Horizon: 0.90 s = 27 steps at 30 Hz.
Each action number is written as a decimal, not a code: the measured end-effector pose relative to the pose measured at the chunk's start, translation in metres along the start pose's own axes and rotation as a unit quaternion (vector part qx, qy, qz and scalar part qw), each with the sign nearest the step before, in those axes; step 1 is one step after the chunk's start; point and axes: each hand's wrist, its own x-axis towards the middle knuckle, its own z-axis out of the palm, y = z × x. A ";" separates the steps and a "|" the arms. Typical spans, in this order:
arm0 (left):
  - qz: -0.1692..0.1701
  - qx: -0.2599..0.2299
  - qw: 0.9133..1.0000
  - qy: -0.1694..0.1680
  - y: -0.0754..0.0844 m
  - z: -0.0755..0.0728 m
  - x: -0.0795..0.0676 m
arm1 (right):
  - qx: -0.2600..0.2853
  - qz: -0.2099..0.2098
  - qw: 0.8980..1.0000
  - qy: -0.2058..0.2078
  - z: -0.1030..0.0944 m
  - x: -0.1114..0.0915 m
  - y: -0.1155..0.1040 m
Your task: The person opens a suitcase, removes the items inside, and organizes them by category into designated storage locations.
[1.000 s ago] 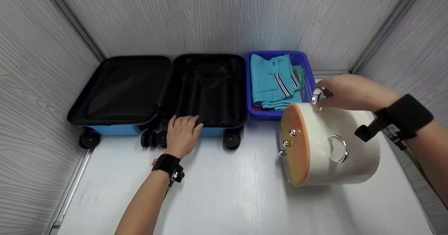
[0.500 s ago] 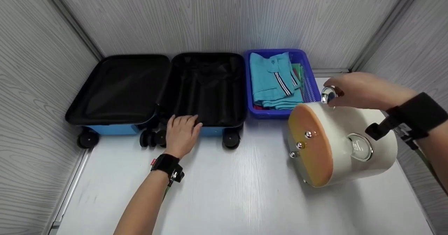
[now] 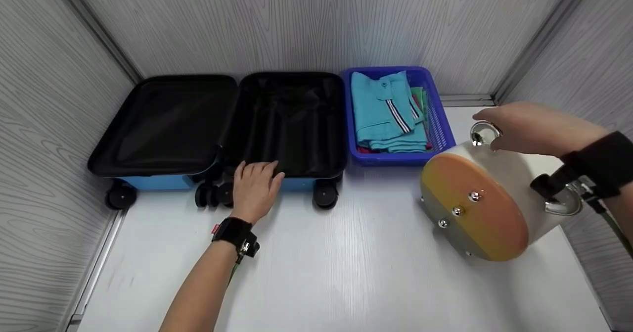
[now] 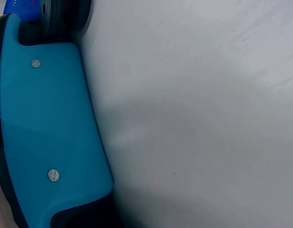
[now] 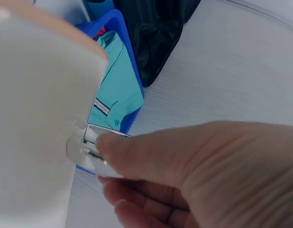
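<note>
A cream, drum-shaped case (image 3: 514,173) with chrome fittings is tilted at the right of the head view. Its oval end, striped orange, yellow and grey, has several chrome studs and faces me. My right hand (image 3: 539,126) pinches the chrome fitting (image 3: 482,133) on its upper side; the thumb and curled fingers show in the right wrist view. Whether the case touches the table, I cannot tell. My left hand (image 3: 254,188) rests with extended fingers on the front rim of an open black-lined suitcase (image 3: 292,124). In the left wrist view, the suitcase's blue shell (image 4: 51,123) shows.
Behind the case stands a blue plastic basket (image 3: 385,160) of folded turquoise shirts (image 3: 378,109). The suitcase's other half (image 3: 168,124) lies open at the left, with black wheels (image 3: 121,197) jutting forward. Walls (image 3: 296,25) enclose the white table (image 3: 346,272).
My right hand has moved rightward with the case, which has turned so its striped end faces me more. My left hand has stayed on the suitcase rim.
</note>
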 end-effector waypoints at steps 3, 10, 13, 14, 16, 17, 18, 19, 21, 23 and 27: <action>-0.003 0.000 1.000 -0.005 0.000 0.000 0.000 | -0.016 0.003 1.000 -0.008 0.001 -0.001 0.006; -0.005 -0.001 1.000 0.000 0.001 -0.001 -0.001 | -0.033 -0.005 0.999 0.021 0.004 -0.002 0.019; -0.006 -0.002 1.000 0.001 0.002 0.000 -0.002 | -0.047 -0.007 0.998 0.035 0.005 -0.001 0.024; -0.006 -0.003 1.000 0.002 0.002 0.000 -0.002 | -0.053 -0.009 0.998 0.041 0.006 0.000 0.026; -0.005 -0.006 1.000 0.005 0.002 0.001 -0.003 | -0.068 -0.015 0.996 0.055 0.007 0.002 0.029; -0.005 -0.007 1.000 0.006 0.002 0.002 -0.003 | -0.071 -0.016 0.996 0.060 0.007 0.003 0.030; -0.004 -0.008 1.000 0.008 0.002 0.002 -0.003 | -0.077 -0.016 0.995 0.066 0.007 0.004 0.032; -0.004 -0.008 1.000 0.010 0.002 0.002 -0.003 | -0.082 -0.014 0.994 0.068 0.008 0.005 0.033; -0.005 -0.009 1.000 0.015 0.001 0.002 -0.004 | -0.090 -0.010 0.993 0.074 0.007 0.008 0.036; -0.005 -0.009 1.000 0.020 0.001 0.002 -0.004 | -0.097 -0.005 0.992 0.080 0.006 0.011 0.038; -0.006 -0.009 1.000 0.023 0.001 0.000 -0.006 | -0.118 0.003 0.989 0.091 0.005 0.017 0.043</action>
